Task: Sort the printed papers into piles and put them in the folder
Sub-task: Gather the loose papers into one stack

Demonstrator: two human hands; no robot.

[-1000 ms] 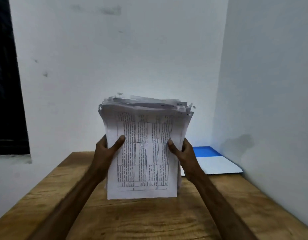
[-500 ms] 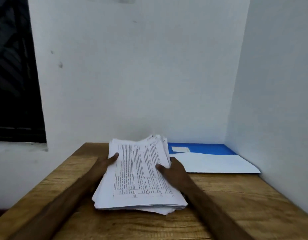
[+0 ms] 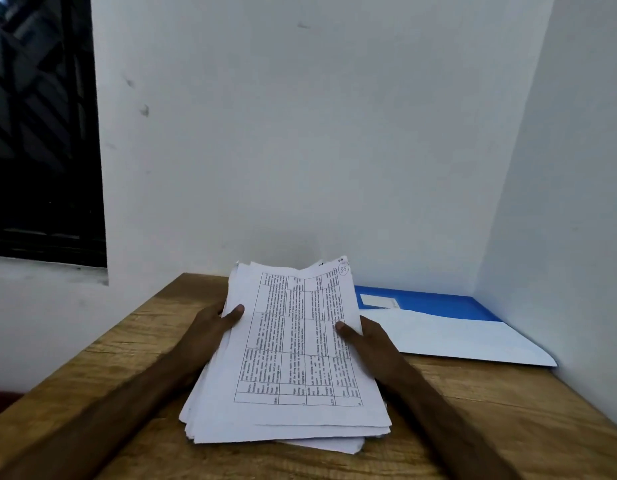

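While the stack of printed papers (image 3: 293, 358) is lying on the wooden table (image 3: 127, 358) with its long axis running away from the person, the left hand (image 3: 210, 327) is gripping its left edge and the right hand (image 3: 366, 337) its right edge, thumbs pressing on the top sheet; the blue folder (image 3: 438, 303) is lying to the stack's right, by the wall, nearer the right hand; sorting piles are probably needing the wood on the left.

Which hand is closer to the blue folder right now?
Right. The right hand holds the right edge of the paper stack, beside the blue folder; the left hand holds the opposite edge, farther away.
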